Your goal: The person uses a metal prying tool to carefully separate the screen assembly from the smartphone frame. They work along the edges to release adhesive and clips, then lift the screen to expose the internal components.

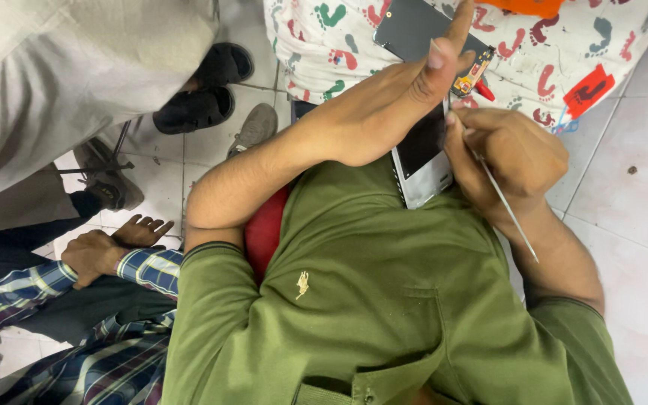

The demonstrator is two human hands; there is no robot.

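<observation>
L hand [384,112] wraps the phone [421,161] from the left side, index finger stretched up toward the far cloth. Phone is slim, silver-edged w/ dark screen, held close over the green polo shirt [384,292]. R hand [515,161] sits just right of the phone, pinching a thin metal tool [505,206] whose tip meets the phone's right edge; the shaft runs down-right past the wrist. Far side: white cloth w/ coloured footprint pattern [316,45] carries a dark flat panel [410,30] & small circuit part [474,73]. Left: another person's clasped hands [114,244] in plaid sleeves, black sandals [208,90] on tile floor [624,150].
</observation>
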